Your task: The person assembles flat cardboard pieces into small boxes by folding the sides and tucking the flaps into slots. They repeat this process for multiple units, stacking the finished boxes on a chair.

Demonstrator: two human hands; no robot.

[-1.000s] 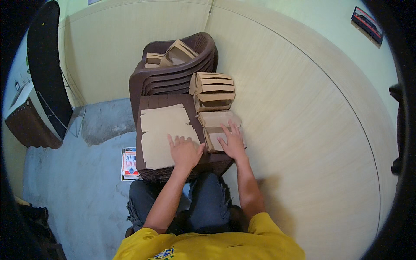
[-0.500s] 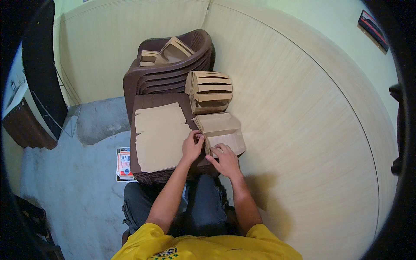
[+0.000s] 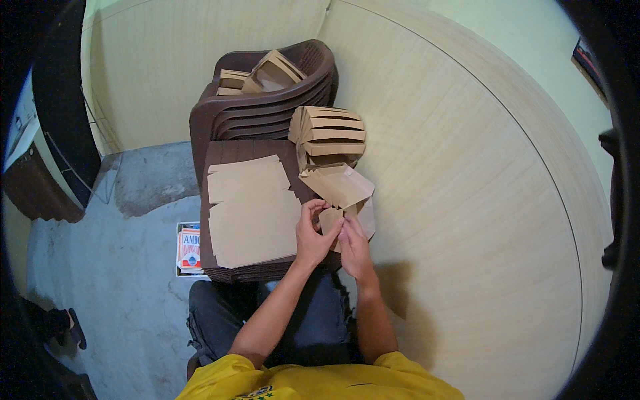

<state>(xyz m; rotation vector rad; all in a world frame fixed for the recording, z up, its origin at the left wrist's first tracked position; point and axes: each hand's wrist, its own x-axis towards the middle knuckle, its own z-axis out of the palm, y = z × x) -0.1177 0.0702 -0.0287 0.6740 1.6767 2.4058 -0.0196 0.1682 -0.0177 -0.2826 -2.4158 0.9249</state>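
Observation:
A brown cardboard box (image 3: 339, 185), partly folded, lies at the right edge of the stacked brown plastic chairs. My left hand (image 3: 313, 232) pinches the near corner flap of this box from its left side. Close against it, my right hand (image 3: 355, 247) grips the same corner with thumb and fingers. Where the flaps meet is partly hidden behind my fingers. To the left, flat cardboard blanks (image 3: 252, 217) with slotted edges lie piled on the chair seat (image 3: 285, 155).
Nested folded boxes (image 3: 331, 133) stand beyond my hands, and more boxes (image 3: 273, 73) rest in the top chair (image 3: 220, 105). The wood-panelled wall (image 3: 467, 200) runs along the right. A container of printed packets (image 3: 191, 250) sits on the floor at left. Someone's foot (image 3: 77, 328) shows at lower left.
The box has been tilted, and its near side is turned up between my hands. Both hands have come together at its corner, my left one moving right.

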